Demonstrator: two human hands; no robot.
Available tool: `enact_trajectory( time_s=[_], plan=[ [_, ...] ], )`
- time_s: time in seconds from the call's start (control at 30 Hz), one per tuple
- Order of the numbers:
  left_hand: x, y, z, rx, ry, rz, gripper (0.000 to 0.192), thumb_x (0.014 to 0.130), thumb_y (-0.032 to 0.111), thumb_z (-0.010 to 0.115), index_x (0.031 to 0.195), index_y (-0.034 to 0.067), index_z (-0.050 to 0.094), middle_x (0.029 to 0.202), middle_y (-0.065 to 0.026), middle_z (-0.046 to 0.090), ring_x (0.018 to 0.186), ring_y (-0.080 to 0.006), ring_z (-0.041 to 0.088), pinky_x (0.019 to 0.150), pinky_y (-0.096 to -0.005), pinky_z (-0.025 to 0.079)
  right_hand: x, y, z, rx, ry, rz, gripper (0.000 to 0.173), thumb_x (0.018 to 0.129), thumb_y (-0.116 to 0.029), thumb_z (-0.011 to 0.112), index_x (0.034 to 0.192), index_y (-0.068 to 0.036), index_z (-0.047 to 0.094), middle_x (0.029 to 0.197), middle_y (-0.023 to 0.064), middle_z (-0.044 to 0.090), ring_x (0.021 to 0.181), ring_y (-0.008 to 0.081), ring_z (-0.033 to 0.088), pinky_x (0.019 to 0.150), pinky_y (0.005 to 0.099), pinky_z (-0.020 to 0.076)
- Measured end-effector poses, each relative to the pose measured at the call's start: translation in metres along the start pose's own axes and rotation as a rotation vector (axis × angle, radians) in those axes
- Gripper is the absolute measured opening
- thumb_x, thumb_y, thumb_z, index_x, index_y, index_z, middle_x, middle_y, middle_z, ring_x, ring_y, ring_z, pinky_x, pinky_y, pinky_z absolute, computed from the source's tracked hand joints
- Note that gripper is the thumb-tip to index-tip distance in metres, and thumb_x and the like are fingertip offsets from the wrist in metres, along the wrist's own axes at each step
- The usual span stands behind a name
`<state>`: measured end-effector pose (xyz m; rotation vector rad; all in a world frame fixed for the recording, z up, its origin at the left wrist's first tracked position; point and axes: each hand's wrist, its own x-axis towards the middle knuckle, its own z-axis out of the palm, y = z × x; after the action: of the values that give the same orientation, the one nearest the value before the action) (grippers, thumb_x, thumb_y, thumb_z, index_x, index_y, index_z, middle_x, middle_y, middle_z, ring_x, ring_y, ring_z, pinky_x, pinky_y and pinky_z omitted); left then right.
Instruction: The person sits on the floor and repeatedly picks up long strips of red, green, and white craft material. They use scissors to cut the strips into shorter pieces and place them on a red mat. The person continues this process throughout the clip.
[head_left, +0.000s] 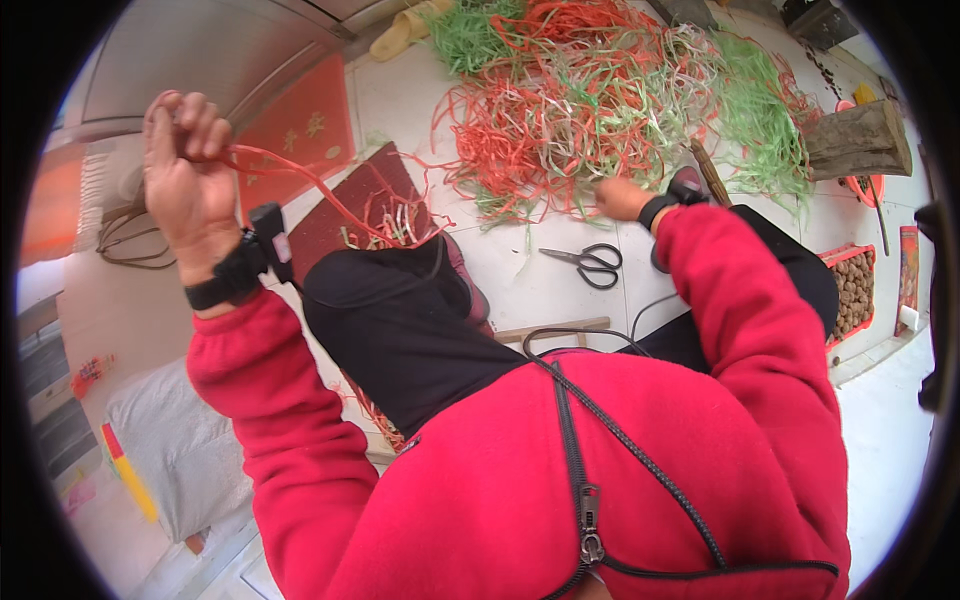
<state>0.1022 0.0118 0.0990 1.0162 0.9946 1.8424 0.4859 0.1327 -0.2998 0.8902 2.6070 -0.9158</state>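
Observation:
My left hand (191, 169) is raised at the upper left, its fingers closed on red plastic straps (300, 171) that run down to the right, over my knee. Beyond the knee, cut strap pieces lie on a dark red mat (330, 221). At the near edge of a large tangled heap of red, white and green strips (570, 112) is my right hand (624, 199); it is blurred, and whether it holds any strip cannot be told. Black-handled scissors (592, 264) lie on the tiled floor between my legs, below the right hand.
A wooden block (859, 141) stands right of the heap, and a red crate of walnut-like brown things (853, 289) sits beside my right leg. A wooden stick (710, 171) leans near my shoe. At the top is a yellow slipper (405, 31); a grey sack (180, 442) lies lower left.

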Motion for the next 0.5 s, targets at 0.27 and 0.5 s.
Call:
enact_trajectory(
  time_s=[0.27, 0.5],
  plan=[
    [-0.024, -0.111, 0.0, 0.103, 0.217, -0.326, 0.013, 0.097, 0.017, 0.044, 0.098, 0.006, 0.051, 0.068, 0.003, 0.036, 0.053, -0.0037, 0.026, 0.045, -0.0198, 0.021, -0.049, 0.004, 0.136, 0.063, -0.267, 0.305, 0.015, 0.073, -0.008, 0.057, 0.083, 0.0, 0.064, 0.09, 0.0234, 0.064, 0.088, 0.0393, 0.062, 0.077, 0.0464, 0.0499],
    [-0.016, -0.12, -0.012, 0.151, 0.25, -0.372, 0.024, 0.097, 0.016, 0.043, 0.113, 0.0, 0.051, 0.076, 0.0013, 0.038, 0.061, -0.0048, 0.031, 0.052, -0.0188, 0.027, -0.029, -0.017, 0.155, -0.018, -0.035, 0.253, 0.013, 0.082, -0.006, 0.049, 0.08, -0.001, 0.061, 0.08, 0.0201, 0.063, 0.076, 0.0358, 0.063, 0.067, 0.0458, 0.0518]
  ],
)
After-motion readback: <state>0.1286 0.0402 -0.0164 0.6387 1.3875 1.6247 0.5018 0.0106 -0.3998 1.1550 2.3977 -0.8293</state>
